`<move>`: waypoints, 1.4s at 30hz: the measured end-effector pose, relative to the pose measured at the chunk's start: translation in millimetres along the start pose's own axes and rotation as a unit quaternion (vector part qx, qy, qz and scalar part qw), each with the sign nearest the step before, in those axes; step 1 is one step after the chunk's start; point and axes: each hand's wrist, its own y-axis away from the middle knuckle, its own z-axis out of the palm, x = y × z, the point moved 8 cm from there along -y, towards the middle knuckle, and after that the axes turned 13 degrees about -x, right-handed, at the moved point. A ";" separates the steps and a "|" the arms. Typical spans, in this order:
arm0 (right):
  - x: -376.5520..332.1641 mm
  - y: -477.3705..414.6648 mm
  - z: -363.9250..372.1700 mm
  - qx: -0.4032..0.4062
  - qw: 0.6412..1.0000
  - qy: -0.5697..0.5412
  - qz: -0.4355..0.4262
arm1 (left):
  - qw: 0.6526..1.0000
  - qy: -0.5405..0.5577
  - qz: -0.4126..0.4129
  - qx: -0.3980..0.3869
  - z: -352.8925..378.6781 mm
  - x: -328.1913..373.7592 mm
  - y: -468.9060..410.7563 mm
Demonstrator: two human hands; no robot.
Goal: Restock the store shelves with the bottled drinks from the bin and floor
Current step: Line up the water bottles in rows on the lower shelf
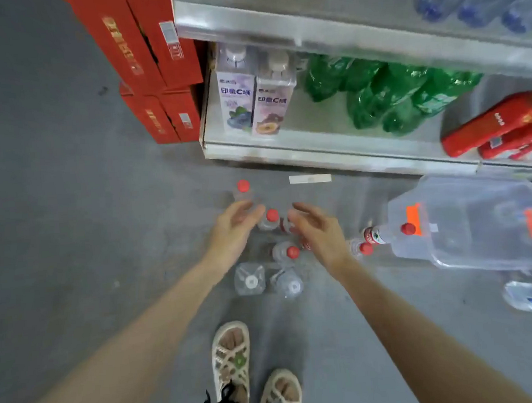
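As both arms stretch down over the grey floor [70, 215], I see the left grip [233, 227] and the right grip [319, 232] spread, fingers loosely extended, palms turned toward each other, holding nothing. Between them stands a red-capped bottle [270, 220], upright, just beside the left fingertips [257, 213]. A second red-capped bottle [243, 192] stands just beyond the left grip; its lower body is hidden by the fingers, so I cannot tell whether they touch. A third red-capped bottle [288, 251] stands nearer to me, below the gap between the grips, and two white-capped clear bottles [251, 279] stand side by side nearer still.

To the right of the right grip, two more bottles [372, 236] lie on their sides against a clear plastic bin [469, 243] resting on the floor.

Beyond the grips, the bottom shelf [317, 149] carries two purple-labelled drinks [252, 98] at its left end, green bottles [389, 95] in the middle and red bottles [498, 125] on the right. Red cartons [141, 59] are stacked left of the shelf.
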 end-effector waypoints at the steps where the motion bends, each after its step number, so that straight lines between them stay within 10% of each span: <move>1: 19.1 1.8 6.0 -0.007 1.000 -0.012 0.014 | 1.000 0.004 -0.013 0.000 -2.1 -18.4 2.7; 25: 269.2 -7.5 9.9 0.100 0.986 0.079 0.109 | 0.993 -0.054 -0.102 0.029 -9.9 -219.1 7.1; 33: 212.4 32.8 -9.4 0.079 0.986 0.110 0.095 | 0.995 -0.062 -0.079 0.002 12.5 -171.4 29.5; 42: -53.9 132.9 -70.7 0.052 0.988 0.148 -0.007 | 0.996 -0.074 -0.005 -0.049 67.1 43.0 109.2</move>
